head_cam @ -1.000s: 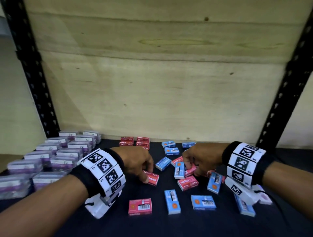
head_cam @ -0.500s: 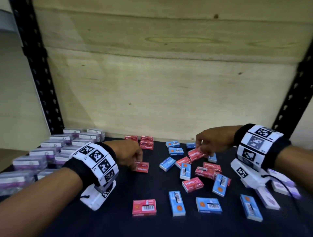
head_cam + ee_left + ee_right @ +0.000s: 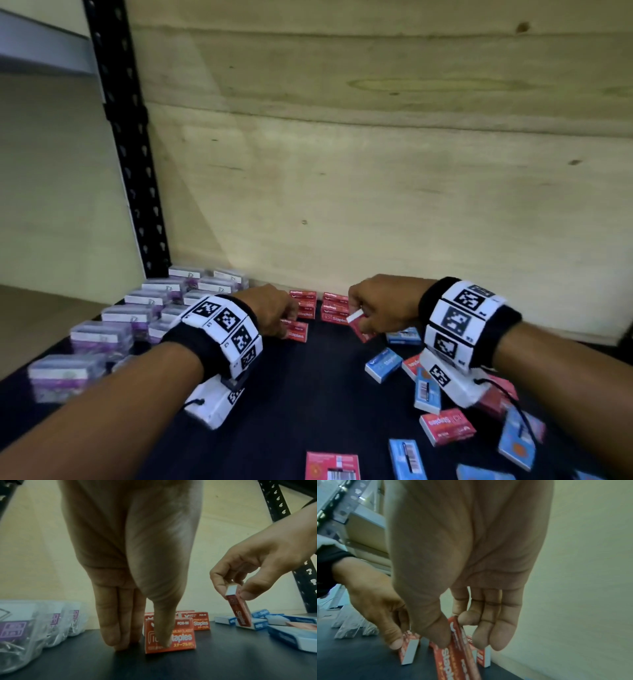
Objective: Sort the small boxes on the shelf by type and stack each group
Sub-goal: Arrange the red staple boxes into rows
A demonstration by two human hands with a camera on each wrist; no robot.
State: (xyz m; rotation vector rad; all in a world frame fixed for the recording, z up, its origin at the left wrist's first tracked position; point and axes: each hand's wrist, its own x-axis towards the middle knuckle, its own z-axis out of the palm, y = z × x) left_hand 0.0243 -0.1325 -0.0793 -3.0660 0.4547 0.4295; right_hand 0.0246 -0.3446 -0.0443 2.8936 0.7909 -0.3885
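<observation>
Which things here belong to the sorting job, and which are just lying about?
Job:
- red staple boxes
- blue staple boxes
- clear purple-labelled boxes
- left hand, right hand, each gripping a red box

Lying about:
- black shelf upright
- plywood back panel
</observation>
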